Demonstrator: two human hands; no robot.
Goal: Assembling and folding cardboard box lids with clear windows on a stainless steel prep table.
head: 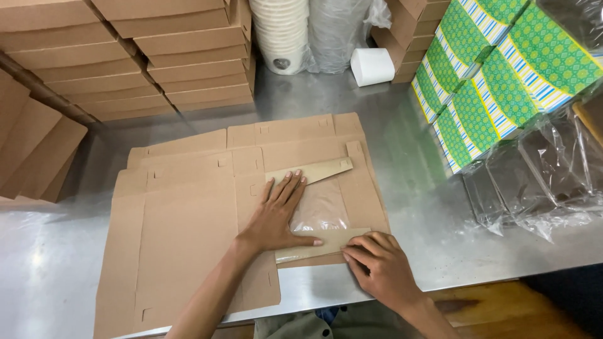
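neither hand closed around anything; the left hand [276,213] lay flat and open, palm down, fingers spread and pointing away from the body, pressing on the flat brown box blank [188,220] right at the edge of its clear film window [321,210]; the right hand [380,267] was loosely curled, its fingertips [349,256] bearing down on the near side flap [317,246], which was folded over the window's near edge; nothing was pinched or lifted that could be seen; the blank lay unfolded on the steel table [402,169], the uppermost of several flat blanks, directly in front of the person; the far side flap [311,171] was already turned in across the window's far edge, just beyond the left fingertips; the step in hand looked like creasing the side flaps inward, with the near fold being pressed flat; the next move would likely call for the left palm to hold the panel steady while the right fingertips ran along the crease; both forearms came in from the bottom edge, the left angled up and rightward, the right angled up and leftward, wrists low; stacked folded boxes [188,56] stood at the back, green patterned cartons [496,81] and clear bags [540,176] to the right.
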